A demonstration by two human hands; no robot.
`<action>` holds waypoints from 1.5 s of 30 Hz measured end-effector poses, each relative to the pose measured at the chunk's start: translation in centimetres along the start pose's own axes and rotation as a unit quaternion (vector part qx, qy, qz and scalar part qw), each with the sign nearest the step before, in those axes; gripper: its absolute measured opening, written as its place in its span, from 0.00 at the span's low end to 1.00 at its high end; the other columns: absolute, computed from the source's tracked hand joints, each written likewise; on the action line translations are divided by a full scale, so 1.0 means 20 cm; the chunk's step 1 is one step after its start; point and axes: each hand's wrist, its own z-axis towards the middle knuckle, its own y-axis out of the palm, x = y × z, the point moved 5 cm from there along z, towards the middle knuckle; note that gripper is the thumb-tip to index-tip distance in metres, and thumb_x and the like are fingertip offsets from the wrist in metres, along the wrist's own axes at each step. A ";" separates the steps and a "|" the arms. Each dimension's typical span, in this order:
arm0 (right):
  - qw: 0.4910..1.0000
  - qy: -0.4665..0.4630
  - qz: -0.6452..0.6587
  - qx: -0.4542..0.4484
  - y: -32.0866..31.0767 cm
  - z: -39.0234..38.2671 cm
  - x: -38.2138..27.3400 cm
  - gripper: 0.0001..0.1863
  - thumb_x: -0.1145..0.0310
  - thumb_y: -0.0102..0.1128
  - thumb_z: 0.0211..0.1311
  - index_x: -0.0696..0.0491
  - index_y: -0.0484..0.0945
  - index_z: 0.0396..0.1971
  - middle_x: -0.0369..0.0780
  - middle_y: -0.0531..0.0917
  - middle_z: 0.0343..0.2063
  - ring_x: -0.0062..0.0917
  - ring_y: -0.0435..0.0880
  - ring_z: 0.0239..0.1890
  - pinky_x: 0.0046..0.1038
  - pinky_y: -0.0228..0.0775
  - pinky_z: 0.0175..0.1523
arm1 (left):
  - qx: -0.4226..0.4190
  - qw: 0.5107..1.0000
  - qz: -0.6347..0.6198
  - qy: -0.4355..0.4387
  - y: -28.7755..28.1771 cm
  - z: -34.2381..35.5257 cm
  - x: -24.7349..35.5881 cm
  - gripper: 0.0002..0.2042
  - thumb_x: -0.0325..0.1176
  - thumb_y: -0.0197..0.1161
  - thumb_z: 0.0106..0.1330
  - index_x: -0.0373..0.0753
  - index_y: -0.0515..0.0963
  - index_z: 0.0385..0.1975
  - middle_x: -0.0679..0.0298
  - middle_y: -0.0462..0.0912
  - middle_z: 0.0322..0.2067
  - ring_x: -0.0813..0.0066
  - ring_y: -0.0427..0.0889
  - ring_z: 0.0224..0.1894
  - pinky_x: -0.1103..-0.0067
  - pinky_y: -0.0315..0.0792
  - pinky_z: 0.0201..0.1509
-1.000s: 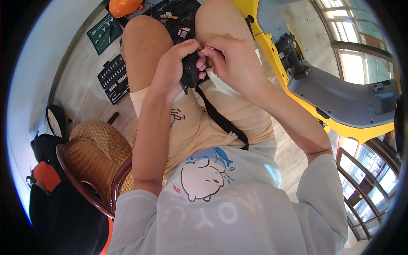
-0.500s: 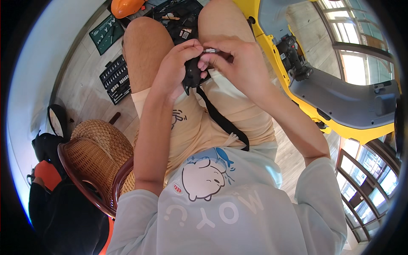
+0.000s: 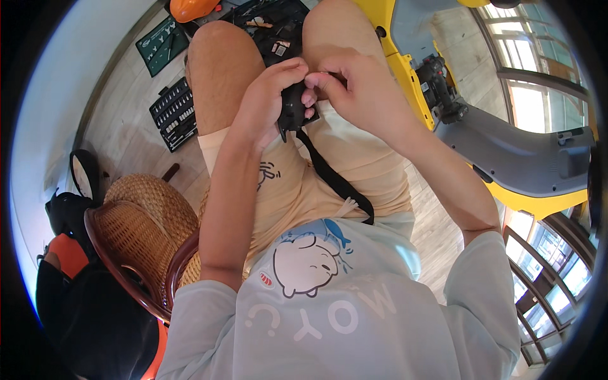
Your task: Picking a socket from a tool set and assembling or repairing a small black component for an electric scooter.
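Between my thighs is a black molded part [image 3: 291, 111] with a black strap [image 3: 329, 177] trailing from it over my shorts. My left hand [image 3: 266, 101] is closed on the left side of the black part, its thumb and forefinger near its upper end. My right hand [image 3: 354, 95] is closed beside it, thumb and finger pinched near my left fingertips; whatever they hold is hidden. Behind both hands, a black case or tray [image 3: 272, 35] with small items reaches between my knees.
A socket set [image 3: 177, 114] and green tool roll [image 3: 158, 44] lie on the floor at left, near an orange helmet [image 3: 190, 7]. A wicker chair [image 3: 126, 234] and black bag [image 3: 88, 316] are at lower left. Yellow-and-grey scooter bodywork [image 3: 519, 164] stands at right, holding a black power tool [image 3: 443, 88].
Both hands have shifted slightly right with the black part. A small silver piece visible between my fingers half a second ago is now covered by my right fingers.
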 end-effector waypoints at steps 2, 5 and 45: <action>1.000 -0.023 -0.005 0.017 0.00 -0.02 -0.03 0.10 0.72 0.58 0.65 0.61 0.81 0.26 0.43 0.86 0.22 0.34 0.86 0.29 0.32 0.77 0.36 | 0.008 1.000 -0.001 -0.024 0.00 0.00 0.00 0.05 0.33 0.54 0.70 0.39 0.71 0.33 0.66 0.74 0.28 0.80 0.73 0.27 0.77 0.73 0.32; 0.993 -0.094 -0.044 0.053 0.00 -0.03 -0.03 0.07 0.74 0.58 0.64 0.60 0.81 0.28 0.44 0.85 0.23 0.36 0.86 0.28 0.32 0.77 0.35 | -0.002 0.999 -0.019 -0.025 0.00 0.00 -0.01 0.05 0.33 0.53 0.71 0.39 0.71 0.34 0.67 0.74 0.30 0.80 0.73 0.27 0.78 0.72 0.32; 0.994 -0.057 -0.011 0.094 -0.05 -0.10 -0.12 0.06 0.81 0.56 0.63 0.64 0.82 0.35 0.44 0.85 0.27 0.33 0.87 0.28 0.29 0.79 0.35 | -0.017 0.999 -0.050 -0.005 0.01 0.01 -0.03 0.08 0.34 0.51 0.72 0.37 0.73 0.33 0.62 0.73 0.23 0.73 0.73 0.28 0.75 0.72 0.34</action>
